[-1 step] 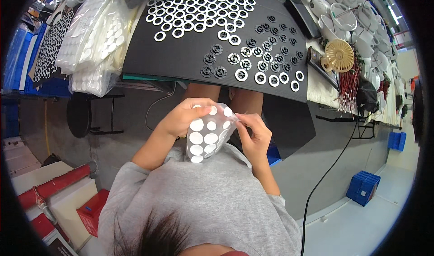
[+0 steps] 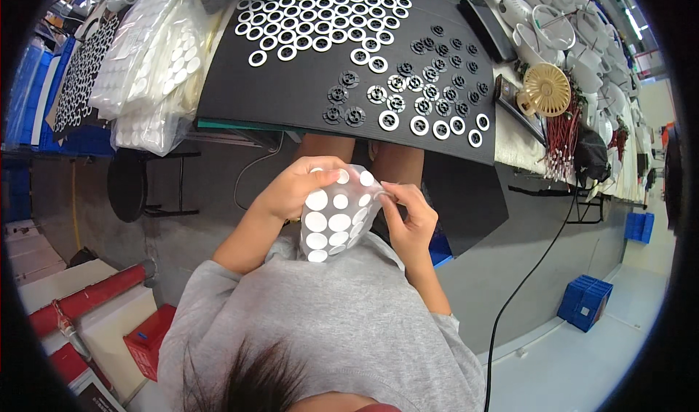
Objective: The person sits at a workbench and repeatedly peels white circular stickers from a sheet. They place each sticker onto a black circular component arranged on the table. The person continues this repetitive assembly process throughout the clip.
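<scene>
Translucent flexible plastic sheet (image 2: 353, 189) with round white stickers (image 2: 339, 223): between hands, near grey fabric shirt (image 2: 320, 317). Left hand (image 2: 294, 186): fingers closed on sheet's upper left edge, thumb across front. Right hand (image 2: 411, 210): thumb and index finger pinched together on sheet's upper right edge; whether sticker sits between fingertips, cannot tell.

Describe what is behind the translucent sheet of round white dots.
Past the sheet, bare legs show above and a grey fabric shirt below. Whatever the sheet itself covers cannot be made out.
</scene>
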Motion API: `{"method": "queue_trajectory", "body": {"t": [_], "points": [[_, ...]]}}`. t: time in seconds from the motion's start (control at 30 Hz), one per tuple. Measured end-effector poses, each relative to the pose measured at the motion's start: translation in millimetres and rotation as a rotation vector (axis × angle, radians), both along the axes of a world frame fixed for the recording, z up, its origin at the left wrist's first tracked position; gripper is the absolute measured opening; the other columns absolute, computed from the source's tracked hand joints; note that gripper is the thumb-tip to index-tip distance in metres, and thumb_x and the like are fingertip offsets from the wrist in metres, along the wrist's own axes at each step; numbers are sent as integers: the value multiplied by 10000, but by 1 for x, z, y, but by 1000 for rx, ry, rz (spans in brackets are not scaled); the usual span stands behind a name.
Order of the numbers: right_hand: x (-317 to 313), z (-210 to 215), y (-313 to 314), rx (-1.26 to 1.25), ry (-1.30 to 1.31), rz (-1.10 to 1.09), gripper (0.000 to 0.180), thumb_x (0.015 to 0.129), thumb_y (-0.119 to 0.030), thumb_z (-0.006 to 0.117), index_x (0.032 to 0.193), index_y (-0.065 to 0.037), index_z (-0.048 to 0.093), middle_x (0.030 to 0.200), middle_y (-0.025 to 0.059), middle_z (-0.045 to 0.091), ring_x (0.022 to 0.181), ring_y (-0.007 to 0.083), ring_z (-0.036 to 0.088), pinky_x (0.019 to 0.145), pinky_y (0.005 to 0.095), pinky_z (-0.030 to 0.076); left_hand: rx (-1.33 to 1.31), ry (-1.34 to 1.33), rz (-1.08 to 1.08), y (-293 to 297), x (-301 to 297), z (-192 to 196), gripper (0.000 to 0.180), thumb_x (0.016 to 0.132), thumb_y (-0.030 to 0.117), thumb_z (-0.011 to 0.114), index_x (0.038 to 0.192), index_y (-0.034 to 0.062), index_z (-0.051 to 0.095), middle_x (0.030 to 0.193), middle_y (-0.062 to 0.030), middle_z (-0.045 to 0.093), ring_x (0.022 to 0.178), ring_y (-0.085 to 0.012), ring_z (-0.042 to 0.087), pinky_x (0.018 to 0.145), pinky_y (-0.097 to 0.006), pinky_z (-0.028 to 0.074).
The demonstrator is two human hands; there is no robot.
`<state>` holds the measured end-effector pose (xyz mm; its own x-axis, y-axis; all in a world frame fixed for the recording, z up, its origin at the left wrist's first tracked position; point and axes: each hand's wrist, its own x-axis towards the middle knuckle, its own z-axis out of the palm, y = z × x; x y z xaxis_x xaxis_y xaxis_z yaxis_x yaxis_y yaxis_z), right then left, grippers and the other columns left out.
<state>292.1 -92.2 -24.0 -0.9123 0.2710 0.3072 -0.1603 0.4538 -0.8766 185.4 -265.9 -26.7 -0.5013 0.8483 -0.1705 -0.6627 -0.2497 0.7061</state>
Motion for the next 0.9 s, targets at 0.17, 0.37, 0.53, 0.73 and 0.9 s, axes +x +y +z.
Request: {"method": "queue_trajectory", "body": {"t": [0.17, 0.37, 0.53, 0.73, 0.9], "points": [[-6, -8, -5, 108, 150, -88, 186, 708, 70, 616, 880, 5, 590, 912, 114, 605, 700, 189, 589, 621, 256, 477, -28, -54, 59, 1, 2, 1, 256, 885, 157, 469, 992, -62, 545, 911, -143, 608, 769, -147, 614, 679, -251, 507], [-4, -7, -7, 1, 67, -62, 159, 729, 69, 604, 876, 17, 574, 973, 134, 585, 744, 165, 580, 633, 242, 483, 33, -125, 25, 0, 0, 0, 256, 883, 173, 476, 983, -52, 544, 903, -124, 607, 765, -134, 607, 673, -236, 497], [-3, -5, -6, -24, 27, -22, 133, 740, 76, 594, 859, 23, 566, 949, 135, 586, 803, 162, 584, 654, 233, 489, 42, -121, 2, -1, -1, 2, 218, 890, 189, 478, 889, -22, 534, 849, -89, 590, 742, -108, 576, 653, -220, 461], [-6, -8, -10, 158, 154, -51, 128, 729, 62, 621, 813, 6, 543, 926, 132, 593, 799, 197, 592, 634, 263, 485, 66, -159, 17, -2, -1, -7, 191, 892, 183, 472, 820, 9, 501, 833, -75, 578, 724, -99, 560, 638, -216, 453], [-6, -8, -9, 198, 134, -33, 162, 722, 55, 628, 844, 4, 534, 948, 134, 571, 772, 209, 590, 633, 269, 487, 40, -133, 25, -2, 0, -4, 187, 895, 184, 471, 814, 18, 497, 819, -62, 570, 703, -86, 542, 617, -213, 442]]}}
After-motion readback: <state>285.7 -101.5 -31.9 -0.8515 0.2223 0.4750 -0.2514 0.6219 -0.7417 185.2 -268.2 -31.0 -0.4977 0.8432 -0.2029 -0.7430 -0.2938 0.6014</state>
